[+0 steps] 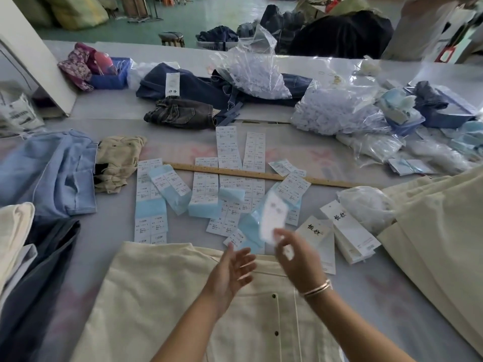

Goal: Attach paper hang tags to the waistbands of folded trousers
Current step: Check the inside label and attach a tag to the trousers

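cream trousers (pixel 162 296) lie folded on the surface (pixel 379 296) at the near edge, waistband end toward the sticker sheets, dark buttons showing on the front panel. right hand (pixel 296 253) sits above the trousers' far edge, fingers curled, pinching the lower end of a white hang tag (pixel 273 218); the tag is motion-blurred so its print is unreadable. left hand (pixel 234 267) is just left of the right hand, over the trousers, fingers spread and relaxed, holding nothing. a bracelet (pixel 316 289) is on the right wrist. just right of the right hand: a stack of white hang tags (pixel 350 231) with black brush characters, lying flat on the surface. beyond the trousers: size sticker sheets (pixel 203 189) on blue backing, fanned out, some overlapping. a wooden ruler (pixel 248 173) lies across them. far right of the trousers: a cream fabric pile (pixel 439 226). left of the trousers: light blue trousers (pixel 57 173) and dark garments (pixel 39 278). far side past the ruler: dark jeans (pixel 183 113) and clear plastic bags (pixel 334 116) of white fasteners.
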`<state>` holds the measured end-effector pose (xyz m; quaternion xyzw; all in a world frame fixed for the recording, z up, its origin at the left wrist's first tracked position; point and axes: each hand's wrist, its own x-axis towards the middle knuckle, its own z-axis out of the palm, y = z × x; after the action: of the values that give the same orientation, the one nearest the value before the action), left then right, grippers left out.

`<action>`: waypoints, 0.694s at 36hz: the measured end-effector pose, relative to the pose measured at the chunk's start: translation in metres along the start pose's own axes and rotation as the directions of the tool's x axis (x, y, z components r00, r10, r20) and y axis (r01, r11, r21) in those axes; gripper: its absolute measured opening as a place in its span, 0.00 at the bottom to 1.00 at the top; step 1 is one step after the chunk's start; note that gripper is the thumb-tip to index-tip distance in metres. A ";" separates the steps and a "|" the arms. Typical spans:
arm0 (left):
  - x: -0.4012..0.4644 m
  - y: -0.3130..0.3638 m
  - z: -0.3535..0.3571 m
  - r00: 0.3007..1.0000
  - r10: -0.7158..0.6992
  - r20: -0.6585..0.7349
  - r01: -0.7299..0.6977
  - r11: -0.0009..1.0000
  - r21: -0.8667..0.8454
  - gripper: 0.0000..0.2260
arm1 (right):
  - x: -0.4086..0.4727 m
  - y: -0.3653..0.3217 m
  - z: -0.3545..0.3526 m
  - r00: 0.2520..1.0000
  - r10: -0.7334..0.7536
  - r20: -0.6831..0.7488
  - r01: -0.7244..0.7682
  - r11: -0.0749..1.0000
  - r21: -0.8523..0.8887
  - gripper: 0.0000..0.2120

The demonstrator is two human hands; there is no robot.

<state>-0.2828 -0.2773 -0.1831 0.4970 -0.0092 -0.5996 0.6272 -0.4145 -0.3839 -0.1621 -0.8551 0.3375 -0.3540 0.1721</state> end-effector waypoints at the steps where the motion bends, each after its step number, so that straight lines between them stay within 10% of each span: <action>1: 0.003 0.005 -0.001 0.998 -0.053 0.037 0.057 0.992 -0.110 0.24 | -0.005 -0.012 0.007 0.990 -0.114 0.085 0.116 0.993 -0.028 0.10; 4: 0.010 0.014 -0.011 0.993 -0.112 0.021 0.114 0.984 -0.138 0.22 | -0.014 -0.031 0.025 0.832 -0.369 0.415 0.420 0.907 -0.034 0.11; 7: 0.019 0.015 -0.031 0.966 0.131 -0.225 -0.050 0.942 0.332 0.07 | -0.010 -0.027 0.036 0.779 -0.314 0.543 0.299 0.947 0.118 0.10; 10: 0.028 0.017 -0.052 0.945 0.294 -0.146 -0.075 0.628 0.775 0.06 | 0.014 -0.011 0.049 0.887 -0.008 0.462 -0.057 0.990 0.126 0.07; 13: 0.034 0.015 -0.059 0.960 0.279 -0.008 -0.072 0.276 0.958 0.08 | 0.041 0.010 0.069 0.836 0.123 0.535 -0.098 0.992 -0.076 0.11; 17: 0.050 0.016 -0.060 0.923 0.318 0.214 -0.146 -0.223 0.964 0.16 | 0.056 0.023 0.098 0.713 0.253 0.654 -0.052 0.949 -0.311 0.15; 25: 0.082 0.052 -0.064 0.916 0.096 0.389 -0.312 -0.437 0.844 0.20 | 0.047 0.016 0.132 0.717 0.337 0.610 -0.046 0.896 -0.441 0.13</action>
<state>-0.1828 -0.3115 -0.2302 0.7381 -0.6370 -0.2193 0.0358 -0.3027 -0.4208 -0.2388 -0.9000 0.4051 0.0744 0.1426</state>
